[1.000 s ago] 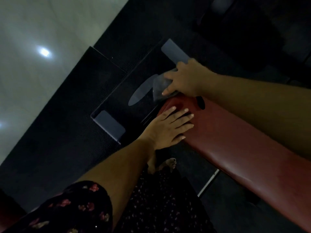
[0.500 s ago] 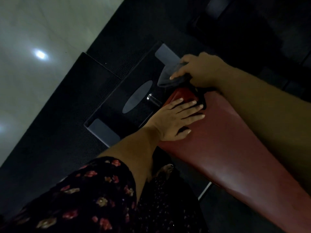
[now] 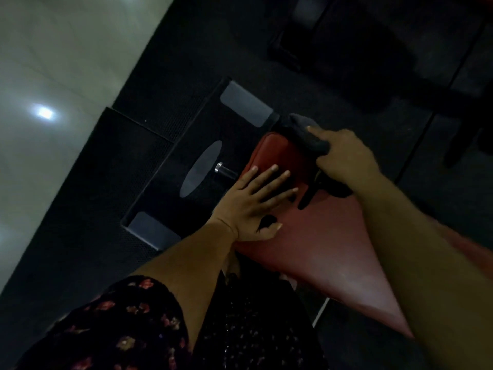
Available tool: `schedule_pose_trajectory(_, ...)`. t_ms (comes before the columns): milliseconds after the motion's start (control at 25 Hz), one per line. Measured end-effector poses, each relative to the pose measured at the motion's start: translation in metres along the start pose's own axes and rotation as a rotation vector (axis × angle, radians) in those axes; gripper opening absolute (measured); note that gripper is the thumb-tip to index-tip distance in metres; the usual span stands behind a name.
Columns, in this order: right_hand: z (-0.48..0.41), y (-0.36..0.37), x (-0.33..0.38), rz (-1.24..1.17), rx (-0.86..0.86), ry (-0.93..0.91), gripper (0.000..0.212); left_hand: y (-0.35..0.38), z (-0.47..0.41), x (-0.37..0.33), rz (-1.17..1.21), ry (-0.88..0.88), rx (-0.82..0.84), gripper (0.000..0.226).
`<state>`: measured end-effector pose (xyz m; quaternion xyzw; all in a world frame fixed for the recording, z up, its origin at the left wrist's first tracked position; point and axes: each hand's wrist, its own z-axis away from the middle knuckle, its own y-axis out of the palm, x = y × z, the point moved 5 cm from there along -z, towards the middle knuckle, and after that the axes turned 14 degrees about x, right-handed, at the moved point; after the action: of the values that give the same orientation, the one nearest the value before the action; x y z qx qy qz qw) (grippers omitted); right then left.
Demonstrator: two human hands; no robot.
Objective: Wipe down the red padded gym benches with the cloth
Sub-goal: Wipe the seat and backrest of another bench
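- Right hand point(image 3: 344, 156) grips the dark cloth point(image 3: 306, 134) against the far end of the red bench point(image 3: 320, 236), probably to scrub that narrow tip.
- Left hand point(image 3: 256, 201) lies flat, fingers spread, on the pad just beside, likely bracing it.

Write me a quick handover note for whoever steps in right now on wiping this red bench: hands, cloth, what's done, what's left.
Left hand: flat, fingers spread, resting on the narrow end of the red bench.
Right hand: grips the dark cloth at the far edge of that same end.
Done: cannot tell from the pad's look which parts are already wiped.
Left: draw the cloth along the pad's length toward the wide end; other benches are not in view.
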<state>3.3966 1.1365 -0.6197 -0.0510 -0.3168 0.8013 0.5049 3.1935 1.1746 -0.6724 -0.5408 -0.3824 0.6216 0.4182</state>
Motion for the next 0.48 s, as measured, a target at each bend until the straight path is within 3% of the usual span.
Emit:
schedule_pose_trajectory(80, 0.01, 0.013, 0.033, 0.198, -0.1, 0.068, 0.066, 0.001, -0.002, 0.001, -0.024, -0.005, 0.021, 0.068)
schedule_pose_trajectory(200, 0.016, 0.018, 0.053, 0.345, -0.142, -0.029, 0.064, 0.0, -0.001, -0.001, -0.026, -0.008, 0.033, 0.068)
schedule_pose_trajectory(400, 0.044, 0.007, -0.054, 0.326, -0.029, 0.259, 0.063, 0.0, -0.001, 0.0, -0.064, -0.016, 0.083, 0.068)
schedule_pose_trajectory(480, 0.046, 0.006, -0.057, 0.34, -0.063, 0.311, 0.056, 0.0, -0.001, 0.002, -0.076, -0.027, 0.091, 0.068)
